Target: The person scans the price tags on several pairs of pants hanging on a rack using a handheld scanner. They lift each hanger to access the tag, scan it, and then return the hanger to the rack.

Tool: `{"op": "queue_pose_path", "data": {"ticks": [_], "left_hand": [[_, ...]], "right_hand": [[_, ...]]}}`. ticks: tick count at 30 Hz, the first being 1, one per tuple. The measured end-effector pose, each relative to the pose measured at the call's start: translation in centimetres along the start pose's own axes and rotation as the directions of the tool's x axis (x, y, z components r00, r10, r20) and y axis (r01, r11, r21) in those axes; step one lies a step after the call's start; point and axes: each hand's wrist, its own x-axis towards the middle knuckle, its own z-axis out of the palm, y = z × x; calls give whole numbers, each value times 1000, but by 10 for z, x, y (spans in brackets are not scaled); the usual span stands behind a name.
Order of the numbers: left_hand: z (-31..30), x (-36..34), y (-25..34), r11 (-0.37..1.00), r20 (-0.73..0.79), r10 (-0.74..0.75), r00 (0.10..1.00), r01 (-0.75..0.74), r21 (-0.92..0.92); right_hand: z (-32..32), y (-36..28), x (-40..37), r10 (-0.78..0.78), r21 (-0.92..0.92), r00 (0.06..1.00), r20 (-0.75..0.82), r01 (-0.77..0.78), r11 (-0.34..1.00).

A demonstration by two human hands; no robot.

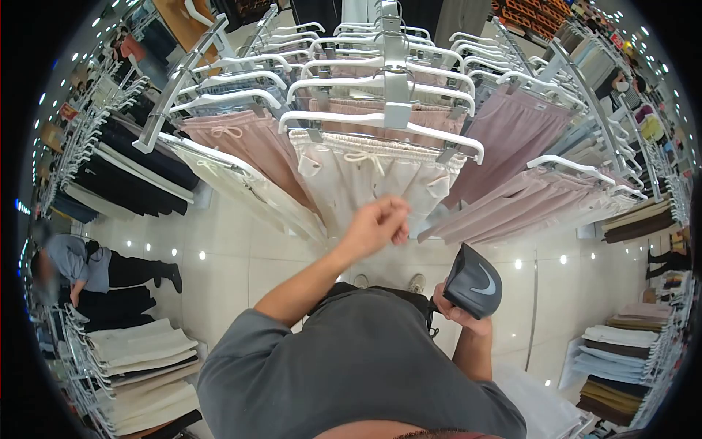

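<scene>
My left hand [380,225] is raised in front of a pair of cream drawstring pants [369,164], its fingers curled in and no object showing in them. The pants hang by clips from a white hanger [333,119] at the front of the rack. Down by my right side, my right hand [466,320] grips a dark grey rounded handheld object [472,284] with a pale curved mark on it. Part of my fingers is hidden behind that object, and its kind does not show clearly.
Pink pants [248,146] and mauve pants [504,143] hang beside the cream pair, with metal rack arms [183,84] jutting toward me. Folded clothes hang on low racks at left [146,347] and right [618,340]. At far left, another person [88,260] stands on the tiled floor [234,278].
</scene>
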Motion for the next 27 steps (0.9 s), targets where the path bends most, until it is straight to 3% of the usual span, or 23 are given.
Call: {"op": "queue_pose_path", "data": {"ticks": [1, 3, 5, 8, 11, 12, 19, 21, 22, 26, 27], "left_hand": [[-1, -12, -15, 1000, 2, 1, 1000, -1, 1], [-5, -31, -41, 991, 12, -135, 991, 135, 22], [-12, -51, -54, 984, -5, -180, 984, 180, -7], [-19, -76, -65, 973, -27, -232, 972, 231, -23], [-22, -93, -72, 968, -40, -252, 967, 252, -2], [-22, -96, -74, 965, -51, -263, 963, 264, 5], [-12, -106, -69, 981, -141, -194, 971, 188, -57], [-11, -106, -71, 987, -223, -158, 962, 145, -74], [-11, -107, -71, 987, -233, -156, 960, 142, -75], [-19, -111, -73, 992, -342, -127, 931, 125, -27], [-20, -111, -74, 992, -370, -123, 921, 117, -38]], "right_hand": [[10, 0, 3, 9, 30, 999, -32, -8, 1000], [17, 7, 2, 19, 57, 998, -68, -15, 998], [14, 19, -8, 160, 173, 985, -67, -147, 974], [28, 19, -9, 212, 239, 971, -111, -181, 954], [30, 30, -14, 216, 190, 967, -136, -188, 964], [49, 18, 4, 83, 31, 989, -123, -80, 996], [56, 18, 11, 155, 59, 983, -102, -150, 987], [50, 11, 16, 242, 159, 962, -123, -222, 962], [50, 7, 23, 196, 195, 974, -114, -171, 966], [55, 6, 42, 45, -130, 926, -375, -101, 986], [56, 5, 48, 47, -127, 927, -372, -102, 987]]}}
